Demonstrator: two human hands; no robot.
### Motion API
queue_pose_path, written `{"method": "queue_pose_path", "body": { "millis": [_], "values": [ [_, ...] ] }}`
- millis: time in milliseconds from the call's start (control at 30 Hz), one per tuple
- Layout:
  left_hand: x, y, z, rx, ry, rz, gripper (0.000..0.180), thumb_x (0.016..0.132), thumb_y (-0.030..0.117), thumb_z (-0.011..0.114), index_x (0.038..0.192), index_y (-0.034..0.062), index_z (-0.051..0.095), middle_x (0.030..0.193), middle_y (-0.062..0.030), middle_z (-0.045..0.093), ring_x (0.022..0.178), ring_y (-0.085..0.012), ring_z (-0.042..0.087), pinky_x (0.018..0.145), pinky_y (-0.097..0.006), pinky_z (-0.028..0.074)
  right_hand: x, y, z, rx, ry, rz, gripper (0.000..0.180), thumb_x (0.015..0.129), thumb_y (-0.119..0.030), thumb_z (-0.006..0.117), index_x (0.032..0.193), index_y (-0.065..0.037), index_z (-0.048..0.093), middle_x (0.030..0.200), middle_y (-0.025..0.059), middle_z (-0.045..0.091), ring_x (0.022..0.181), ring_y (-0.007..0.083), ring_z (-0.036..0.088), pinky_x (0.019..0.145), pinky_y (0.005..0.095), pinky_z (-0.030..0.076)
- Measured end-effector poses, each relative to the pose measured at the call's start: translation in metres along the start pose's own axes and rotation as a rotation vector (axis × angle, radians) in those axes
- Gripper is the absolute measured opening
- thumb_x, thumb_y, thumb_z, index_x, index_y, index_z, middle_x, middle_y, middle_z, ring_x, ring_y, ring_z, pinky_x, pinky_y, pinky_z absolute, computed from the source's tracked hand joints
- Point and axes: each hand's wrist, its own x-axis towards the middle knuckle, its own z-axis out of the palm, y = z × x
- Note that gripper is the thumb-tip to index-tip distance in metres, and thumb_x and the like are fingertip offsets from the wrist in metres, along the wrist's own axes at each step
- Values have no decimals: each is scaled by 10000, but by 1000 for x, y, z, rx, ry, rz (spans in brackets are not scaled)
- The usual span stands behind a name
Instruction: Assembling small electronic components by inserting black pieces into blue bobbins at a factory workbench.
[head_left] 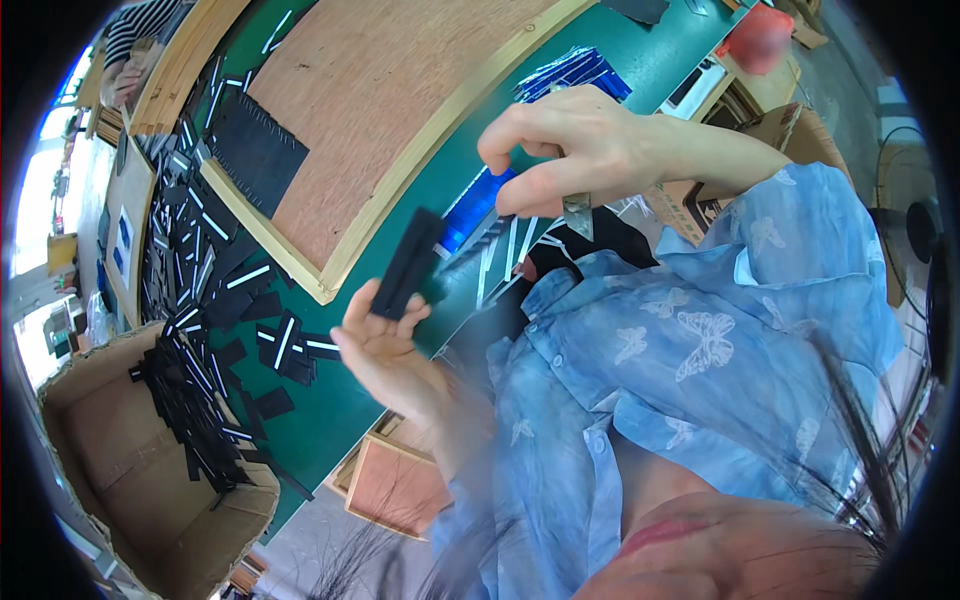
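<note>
My left hand (pixel 400 355), palm up with curled fingers, holds a flat black rectangular piece (pixel 405 265) above the edge of the green table (pixel 330 400). My right hand (pixel 580 145) is higher and to the right, its index finger and thumb bent toward each other. At the thumb tip is the end of a thin dark strip (pixel 475 245) with light slots along it, slightly blurred. The strip slants down toward the black piece, and I cannot tell whether they touch. Behind the strip lies a shiny blue packet (pixel 470 215) on the table.
A wooden board with a raised frame (pixel 390 100) lies ahead. Many black pieces with white stripes (pixel 205 210) are heaped to its left, some spilling into an open cardboard box (pixel 110 430). Blue bundles (pixel 575 75) lie beyond my right hand. Another person's hand (pixel 125 85) is at far left.
</note>
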Motion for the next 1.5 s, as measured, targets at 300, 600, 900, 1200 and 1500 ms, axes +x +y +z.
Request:
{"method": "queue_pose_path", "body": {
  "millis": [300, 600, 900, 1200, 1500],
  "values": [
    [-7, -1, 35, -15, -104, -95, 683, 977, 503, 212, 1097, -93, 524, 968, -230, 620, 706, -269, 634, 616, -322, 541, 2, 0, 9, 269, 36, 188, 359, 616, -69, 781, 918, -143, 603, 1004, 12, 497, 777, 197, 563, 640, 307, 468],
    [-11, -1, 35, 0, -105, -87, 680, 980, 500, 204, 1107, -93, 512, 983, -228, 615, 709, -269, 636, 626, -327, 548, 3, -2, 10, 301, 43, 191, 348, 626, -98, 788, 921, -141, 609, 1001, 12, 495, 787, 198, 551, 656, 312, 468],
    [-9, -2, 39, 7, -121, -79, 677, 982, 495, 212, 1111, -100, 509, 974, -236, 614, 708, -272, 637, 626, -332, 548, -2, -4, 4, 280, 39, 212, 341, 628, -105, 788, 917, -136, 610, 1005, 16, 492, 796, 196, 547, 648, 313, 459],
    [-11, -2, 38, 15, -103, -80, 677, 983, 490, 213, 1112, -104, 510, 962, -245, 617, 704, -272, 640, 625, -329, 549, -1, -6, 5, 286, 35, 227, 345, 627, -108, 792, 918, -132, 607, 1004, 19, 492, 812, 201, 549, 651, 319, 457],
    [-11, 0, 39, 30, -147, -67, 668, 988, 473, 197, 1111, -104, 511, 961, -248, 621, 715, -273, 642, 636, -322, 549, 1, -7, 3, 281, 35, 219, 348, 624, -115, 795, 919, -129, 613, 991, 26, 490, 813, 210, 545, 658, 317, 454]
  ]
}}
